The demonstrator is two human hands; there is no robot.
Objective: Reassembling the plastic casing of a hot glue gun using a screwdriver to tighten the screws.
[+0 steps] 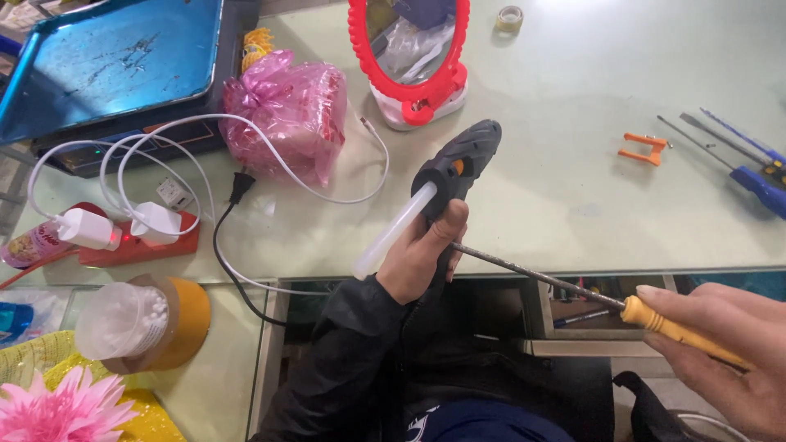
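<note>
Head view: left hand (422, 254) grips glue gun (454, 168); right hand (725, 356) holds screwdriver (573, 286) against it.

**Packages on the bench**

Far back, left of centre, there's a pink crinkled plastic bag (288, 110) tied at its top, red print on its side — it sits on the pale green table (573, 188), just beside the blue-topped scale. At the left edge, a small pink-labelled bottle (29, 244) lies on its side. Lower left, a clear round tub (123, 321) of white cotton swabs, tipped over, its yellow-orange lid facing right.
</note>
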